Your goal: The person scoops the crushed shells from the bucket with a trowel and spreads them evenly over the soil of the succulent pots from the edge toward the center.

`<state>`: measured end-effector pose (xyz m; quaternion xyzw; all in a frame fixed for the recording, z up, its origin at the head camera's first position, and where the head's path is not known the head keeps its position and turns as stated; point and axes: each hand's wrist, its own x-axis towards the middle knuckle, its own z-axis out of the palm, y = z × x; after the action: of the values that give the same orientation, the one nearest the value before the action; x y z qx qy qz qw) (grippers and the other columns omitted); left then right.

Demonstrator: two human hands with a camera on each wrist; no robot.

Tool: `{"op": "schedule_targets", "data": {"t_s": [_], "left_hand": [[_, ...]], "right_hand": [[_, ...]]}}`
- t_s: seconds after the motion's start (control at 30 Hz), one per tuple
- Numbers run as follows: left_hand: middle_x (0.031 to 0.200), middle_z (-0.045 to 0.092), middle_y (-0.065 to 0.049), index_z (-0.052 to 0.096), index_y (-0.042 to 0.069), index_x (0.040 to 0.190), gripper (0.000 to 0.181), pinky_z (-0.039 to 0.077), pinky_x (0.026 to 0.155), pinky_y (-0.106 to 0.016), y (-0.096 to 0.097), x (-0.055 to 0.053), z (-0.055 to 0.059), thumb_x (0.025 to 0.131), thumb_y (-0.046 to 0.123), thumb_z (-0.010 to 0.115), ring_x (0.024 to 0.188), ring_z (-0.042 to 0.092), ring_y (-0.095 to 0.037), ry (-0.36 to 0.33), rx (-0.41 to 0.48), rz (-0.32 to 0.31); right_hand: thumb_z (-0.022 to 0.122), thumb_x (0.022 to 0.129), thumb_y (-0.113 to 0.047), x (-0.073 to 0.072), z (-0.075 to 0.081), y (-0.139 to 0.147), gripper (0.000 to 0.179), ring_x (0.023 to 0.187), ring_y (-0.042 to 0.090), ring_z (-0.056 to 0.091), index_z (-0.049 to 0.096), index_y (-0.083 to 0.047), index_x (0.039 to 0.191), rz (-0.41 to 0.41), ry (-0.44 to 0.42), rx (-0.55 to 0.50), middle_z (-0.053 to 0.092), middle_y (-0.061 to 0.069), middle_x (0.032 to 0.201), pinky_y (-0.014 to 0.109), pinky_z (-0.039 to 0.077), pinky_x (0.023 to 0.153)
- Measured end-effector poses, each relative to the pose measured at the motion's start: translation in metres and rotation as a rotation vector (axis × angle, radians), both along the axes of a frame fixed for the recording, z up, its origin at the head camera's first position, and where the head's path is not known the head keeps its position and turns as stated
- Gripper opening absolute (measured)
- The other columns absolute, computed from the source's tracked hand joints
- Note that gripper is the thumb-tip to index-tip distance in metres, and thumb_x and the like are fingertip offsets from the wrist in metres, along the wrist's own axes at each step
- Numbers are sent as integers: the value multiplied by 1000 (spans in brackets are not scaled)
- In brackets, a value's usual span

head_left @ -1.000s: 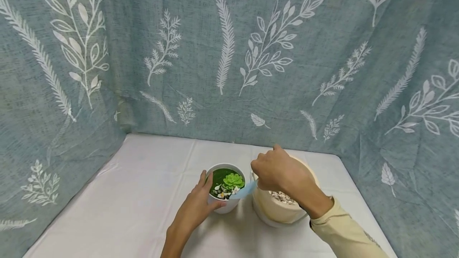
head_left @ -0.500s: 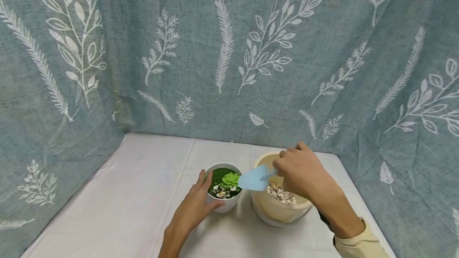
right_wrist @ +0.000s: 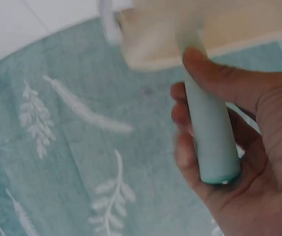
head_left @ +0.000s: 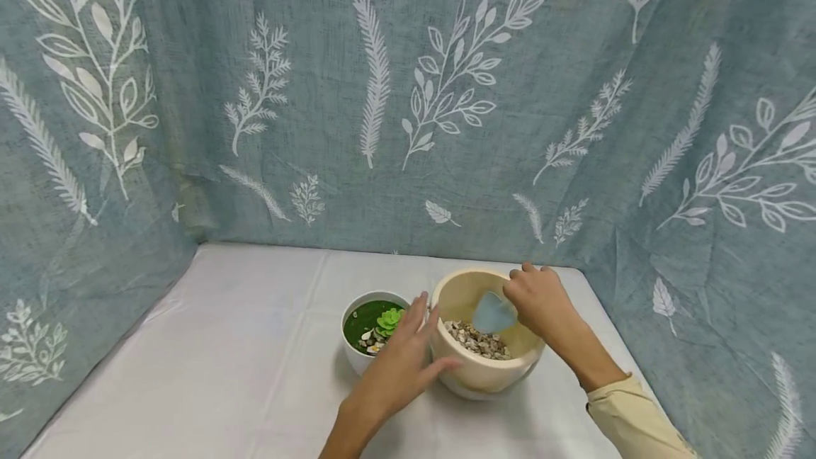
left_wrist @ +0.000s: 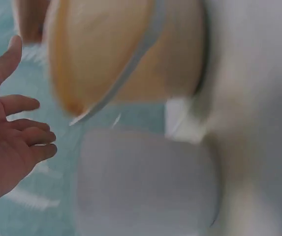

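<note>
My right hand [head_left: 545, 307] grips the pale handle of a small light blue trowel [head_left: 492, 314], fingers wrapped round it in the right wrist view. The trowel's blade dips inside a large cream pot [head_left: 487, 379], over a bed of small pebbles [head_left: 474, 341]. With fingers spread, my left hand [head_left: 400, 367] is between this pot and a smaller white pot [head_left: 354, 358], its thumb overlapping the cream pot's near side in the head view. In the left wrist view that hand holds nothing. The white pot carries a green succulent [head_left: 387, 320] and some pebbles on dark green filling.
Both pots stand close together on a white cloth-covered table [head_left: 242, 346]. A blue-green curtain [head_left: 306, 91] with white leaf prints rises behind the table and along both sides.
My right hand has carried the trowel from over the white pot to inside the cream pot. My left hand has left the white pot and shifted right towards the cream one.
</note>
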<state>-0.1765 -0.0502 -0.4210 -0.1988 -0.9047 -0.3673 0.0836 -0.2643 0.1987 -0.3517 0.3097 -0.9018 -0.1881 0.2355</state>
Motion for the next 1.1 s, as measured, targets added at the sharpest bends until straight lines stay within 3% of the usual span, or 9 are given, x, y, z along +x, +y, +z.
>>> {"op": "schedule_targets", "data": {"t_s": [0.13,0.27,0.47,0.67,0.8,1.1], "left_hand": [[173,21,-24,39,-3,159,85,42,121,-56,17,0,-9,99,52,65,158,31,-42,-23,-35,-12],[170,29,-27,45,-5,155,78,47,117,-55,23,0,-14,100,47,66,154,39,-42,49,-52,10],[167,33,-28,49,-5,152,76,48,117,-52,24,-5,-12,100,47,68,151,43,-43,86,-66,13],[165,37,-29,53,-4,150,76,49,116,-51,21,-6,-12,98,49,69,148,48,-44,108,-73,39],[168,33,-27,50,-2,153,77,48,116,-52,21,-5,-11,99,50,68,149,46,-43,68,-68,34],[167,33,-28,50,-2,153,76,49,115,-52,20,-4,-12,99,49,68,149,46,-42,74,-87,31]], "right_hand": [[86,77,-4,-3,-25,-6,26,70,26,60,67,-14,62,19,134,22,65,6,70,35,48,56],[85,77,-6,2,-42,-6,20,72,26,61,72,-14,64,2,143,21,67,6,70,36,49,60],[90,66,-6,-1,-47,-2,29,64,26,58,64,-16,58,-61,2,-10,64,5,62,41,44,70],[91,61,-8,-4,-51,-1,41,52,15,49,53,-20,51,0,-206,-204,56,-5,52,46,36,76],[86,67,-4,-3,-53,1,41,48,9,39,53,-21,48,37,-242,-275,52,-9,47,46,33,79],[84,73,-6,6,-44,5,27,54,11,52,69,-22,57,-17,-303,-396,65,-10,56,60,36,91]]}}
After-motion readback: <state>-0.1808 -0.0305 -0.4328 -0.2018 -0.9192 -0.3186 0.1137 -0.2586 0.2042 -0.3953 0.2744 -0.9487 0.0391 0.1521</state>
